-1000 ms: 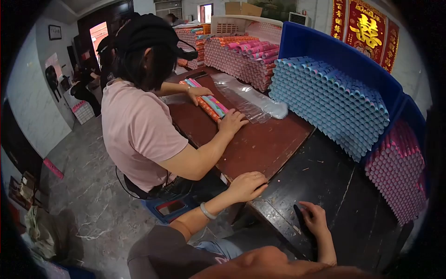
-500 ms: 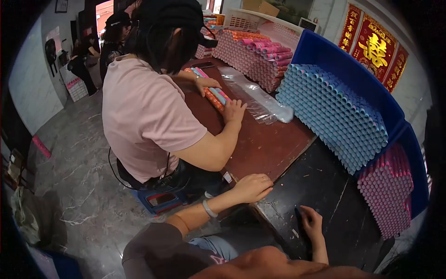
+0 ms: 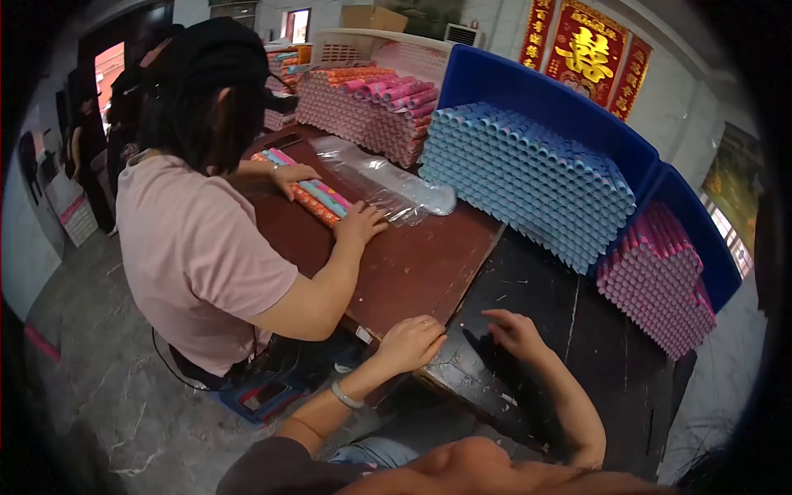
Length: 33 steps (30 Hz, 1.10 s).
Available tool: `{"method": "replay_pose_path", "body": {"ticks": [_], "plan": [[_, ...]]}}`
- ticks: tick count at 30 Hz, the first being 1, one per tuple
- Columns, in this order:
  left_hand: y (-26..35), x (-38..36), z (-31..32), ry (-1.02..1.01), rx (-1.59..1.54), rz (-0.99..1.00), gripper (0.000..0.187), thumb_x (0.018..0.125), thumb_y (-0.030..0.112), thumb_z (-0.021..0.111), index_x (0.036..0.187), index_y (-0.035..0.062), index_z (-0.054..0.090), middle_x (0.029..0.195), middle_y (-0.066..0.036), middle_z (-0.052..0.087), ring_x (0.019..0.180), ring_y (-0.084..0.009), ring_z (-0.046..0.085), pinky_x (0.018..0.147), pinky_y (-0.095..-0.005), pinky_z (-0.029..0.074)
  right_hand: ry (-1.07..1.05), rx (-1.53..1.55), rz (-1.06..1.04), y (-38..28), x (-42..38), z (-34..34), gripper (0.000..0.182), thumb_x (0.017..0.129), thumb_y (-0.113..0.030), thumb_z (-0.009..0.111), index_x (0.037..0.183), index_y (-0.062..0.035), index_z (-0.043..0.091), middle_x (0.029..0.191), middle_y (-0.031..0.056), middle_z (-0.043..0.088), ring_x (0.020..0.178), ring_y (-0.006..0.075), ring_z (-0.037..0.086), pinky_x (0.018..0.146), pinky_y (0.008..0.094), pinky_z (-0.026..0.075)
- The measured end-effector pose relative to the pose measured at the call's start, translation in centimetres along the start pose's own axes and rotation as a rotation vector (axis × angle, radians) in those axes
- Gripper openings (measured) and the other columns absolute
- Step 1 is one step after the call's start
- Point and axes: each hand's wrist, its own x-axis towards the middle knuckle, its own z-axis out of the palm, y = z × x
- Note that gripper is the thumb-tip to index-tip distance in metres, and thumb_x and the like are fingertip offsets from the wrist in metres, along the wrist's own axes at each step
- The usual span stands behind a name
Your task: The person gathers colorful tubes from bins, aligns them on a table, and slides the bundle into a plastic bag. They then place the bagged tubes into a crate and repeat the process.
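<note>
My left hand (image 3: 412, 343) rests at the near edge of the brown tabletop (image 3: 412, 276), where it meets the black one. Its fingers are curled together and nothing shows in them. To its right, my right hand (image 3: 516, 335) hovers over the black tabletop (image 3: 536, 280), fingers apart and holding nothing. Small scraps lie on the black surface near both hands. Beyond it, light-blue patterned tubes (image 3: 528, 181) are stacked in a blue bin (image 3: 544, 95). Pink tubes (image 3: 656, 276) fill a second blue bin (image 3: 701, 223) at the right.
A co-worker in a pink shirt (image 3: 194, 247) sits at the left, both hands on a row of colored tubes (image 3: 318, 198). Clear plastic bags (image 3: 384, 181) lie behind it. More pink tubes (image 3: 363, 111) are piled in a white crate (image 3: 346, 51). A blue stool (image 3: 260, 400) stands below.
The view has swung right, so the scene sits further left. My right hand has moved forward over the black tabletop and its fingers have spread. My left hand stays near the table edge.
</note>
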Motion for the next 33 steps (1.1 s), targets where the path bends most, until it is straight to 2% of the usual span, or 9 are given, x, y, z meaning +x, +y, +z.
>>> {"method": "replay_pose_path", "body": {"ticks": [2, 4, 11, 14, 19, 23, 25, 29, 33], "plan": [[-0.1, 0.0, 0.0, 0.001, 0.003, 0.029, 0.017, 0.087, 0.018, 0.06, 0.09, 0.0017, 0.063, 0.088, -0.013, 0.064, 0.088, -0.0306, 0.062, 0.077, -0.0396, 0.051, 0.017, -0.039, -0.034, -1.1, 2.4, 0.0, 0.033, 0.092, -0.015, 0.06, 0.125, -0.0122, 0.058, 0.072, 0.0082, 0.067, 0.066, 0.0266, 0.066, 0.062, 0.0379, 0.051], [0.0, 0.3, -0.1, 0.018, 0.0, 0.002, 0.016, 0.086, 0.016, 0.061, 0.09, 0.0012, 0.063, 0.087, -0.014, 0.065, 0.086, -0.0314, 0.063, 0.077, -0.04, 0.051, 0.086, 0.034, -0.085, -2.4, 4.6, 0.3, 0.033, 0.092, -0.01, 0.06, 0.125, -0.0082, 0.057, 0.075, 0.0105, 0.064, 0.066, 0.0182, 0.063, 0.064, 0.0304, 0.05], [0.1, 0.4, -0.3, -0.006, 0.004, 0.004, 0.013, 0.085, 0.012, 0.062, 0.09, -0.0001, 0.063, 0.088, -0.015, 0.065, 0.087, -0.0323, 0.063, 0.077, -0.0401, 0.051, 0.199, 0.235, -0.197, -3.2, 10.6, 3.8, 0.042, 0.096, -0.016, 0.054, 0.135, -0.0046, 0.046, 0.107, 0.0116, 0.06, 0.096, 0.0205, 0.06, 0.083, 0.0315, 0.049], [0.4, 0.6, -0.6, -0.013, 0.003, 0.012, 0.013, 0.085, 0.012, 0.062, 0.09, -0.0003, 0.064, 0.087, -0.015, 0.065, 0.086, -0.0326, 0.063, 0.077, -0.0404, 0.051, 0.195, 0.217, -0.193, -3.8, 12.6, 5.0, 0.043, 0.095, -0.018, 0.054, 0.135, -0.0051, 0.046, 0.112, 0.0141, 0.058, 0.1, 0.027, 0.059, 0.089, 0.0364, 0.047], [0.0, 0.5, -0.2, -0.002, -0.017, 0.026, 0.012, 0.085, 0.011, 0.063, 0.09, -0.0001, 0.064, 0.089, -0.015, 0.066, 0.087, -0.0324, 0.063, 0.077, -0.0394, 0.051, 0.29, 0.237, -0.19, -3.4, 15.7, 7.5, 0.039, 0.098, -0.021, 0.049, 0.133, -0.0053, 0.047, 0.109, 0.0146, 0.058, 0.1, 0.0282, 0.058, 0.089, 0.0373, 0.046], [-0.2, 0.4, 0.2, 0.002, -0.009, 0.004, 0.011, 0.085, 0.009, 0.063, 0.09, -0.0002, 0.064, 0.091, -0.016, 0.067, 0.09, -0.0324, 0.064, 0.08, -0.0392, 0.051, 0.528, 0.389, -0.17, -0.1, 17.1, 10.0, 0.036, 0.1, -0.021, 0.047, 0.132, -0.0042, 0.047, 0.102, 0.0114, 0.059, 0.085, 0.0183, 0.061, 0.08, 0.0315, 0.049], [0.2, 0.6, -0.3, -0.027, -0.012, 0.004, 0.011, 0.085, 0.009, 0.063, 0.091, -0.0001, 0.064, 0.091, -0.016, 0.067, 0.09, -0.0327, 0.064, 0.08, -0.0395, 0.051, 0.5, 0.684, 0.039, 0.5, 18.0, 11.1, 0.034, 0.101, -0.02, 0.046, 0.131, -0.0037, 0.047, 0.095, 0.0086, 0.061, 0.072, 0.0131, 0.059, 0.071, 0.0283, 0.049], [0.5, 0.8, -0.4, -0.034, 0.01, 0.017, 0.011, 0.085, 0.009, 0.063, 0.092, 0.0003, 0.064, 0.09, -0.017, 0.066, 0.09, -0.0334, 0.064, 0.08, -0.0395, 0.051, 0.463, 0.728, 0.075, 0.7, 17.6, 10.8, 0.036, 0.1, -0.022, 0.047, 0.131, -0.0044, 0.044, 0.085, 0.0088, 0.062, 0.063, 0.0159, 0.059, 0.062, 0.0311, 0.049], [0.3, 0.6, 0.1, -0.012, 0.012, 0.02, 0.012, 0.085, 0.008, 0.063, 0.093, -0.0001, 0.064, 0.092, -0.016, 0.066, 0.09, -0.0336, 0.064, 0.08, -0.0395, 0.051, 0.373, 0.683, 0.068, -0.1, 16.9, 10.3, 0.036, 0.101, -0.02, 0.045, 0.134, -0.0063, 0.042, 0.085, 0.0069, 0.062, 0.061, 0.0123, 0.056, 0.062, 0.0282, 0.048]]}}
